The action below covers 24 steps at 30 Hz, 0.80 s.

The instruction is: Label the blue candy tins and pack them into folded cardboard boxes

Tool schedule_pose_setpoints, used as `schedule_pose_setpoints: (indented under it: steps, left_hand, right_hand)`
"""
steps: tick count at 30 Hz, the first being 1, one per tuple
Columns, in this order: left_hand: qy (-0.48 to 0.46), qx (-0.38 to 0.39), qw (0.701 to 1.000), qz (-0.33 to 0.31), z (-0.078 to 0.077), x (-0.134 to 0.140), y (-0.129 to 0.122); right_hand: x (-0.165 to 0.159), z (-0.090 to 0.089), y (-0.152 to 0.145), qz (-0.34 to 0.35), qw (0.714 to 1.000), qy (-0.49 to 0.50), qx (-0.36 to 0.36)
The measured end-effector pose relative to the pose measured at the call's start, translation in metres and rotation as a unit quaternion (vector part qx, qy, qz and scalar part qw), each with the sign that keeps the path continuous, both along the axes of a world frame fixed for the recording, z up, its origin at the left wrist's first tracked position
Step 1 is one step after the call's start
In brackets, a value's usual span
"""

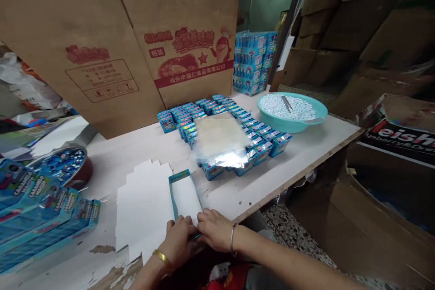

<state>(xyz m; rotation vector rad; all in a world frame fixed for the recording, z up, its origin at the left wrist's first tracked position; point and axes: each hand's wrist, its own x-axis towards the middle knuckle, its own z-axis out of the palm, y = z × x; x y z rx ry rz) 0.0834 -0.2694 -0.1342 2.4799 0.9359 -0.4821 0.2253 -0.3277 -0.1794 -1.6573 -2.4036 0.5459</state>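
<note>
We grasp with our left hand (180, 237) and our right hand (216, 231) the six-o'clock end of a blue rectangular cardboard tray (172, 195); white paper sheets (143, 206) lie at its nine o'clock, blue printed boxes (262, 152) at its one o'clock.

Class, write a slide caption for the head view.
Left hand and right hand touch an open blue box beside overlapping white cards.

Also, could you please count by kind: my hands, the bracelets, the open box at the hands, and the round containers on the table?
Hands: left hand, right hand: 2
Bracelets: gold bracelet, silver bracelet: 2
Open box: 1
Round containers: turquoise basin, reddish-brown bowl: 2
Total: 7
</note>
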Motion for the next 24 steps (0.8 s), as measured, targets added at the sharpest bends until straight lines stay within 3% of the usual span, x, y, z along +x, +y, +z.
schedule_pose_setpoints:
  steps: [4, 9, 12, 15, 19, 24]
  left_hand:
    - [0.007, -0.003, 1.0, 0.005, 0.004, 0.003, 0.0]
    - [-0.013, 0.032, 0.999, -0.005, 0.001, 0.003, -0.006]
    - [0.002, 0.038, 0.999, -0.007, 0.001, 0.004, -0.008]
    - [0.024, 0.051, 0.998, -0.002, 0.004, 0.008, -0.012]
    - [0.057, 0.089, 0.994, 0.013, 0.008, 0.016, -0.021]
    - [0.054, 0.147, 0.987, 0.03, 0.006, 0.022, -0.033]
  right_hand:
    - [0.003, -0.005, 0.001, 0.015, 0.999, 0.022, 0.023]
    - [0.006, -0.015, -0.02, -0.028, 0.991, 0.066, 0.109]
    - [0.031, 0.001, -0.029, -0.133, 0.965, 0.091, 0.208]
    - [0.081, 0.032, -0.018, -0.24, 0.925, 0.058, 0.289]
    - [0.143, 0.058, 0.016, -0.26, 0.931, -0.06, 0.248]
    - [0.161, 0.061, 0.046, -0.263, 0.945, -0.114, 0.154]
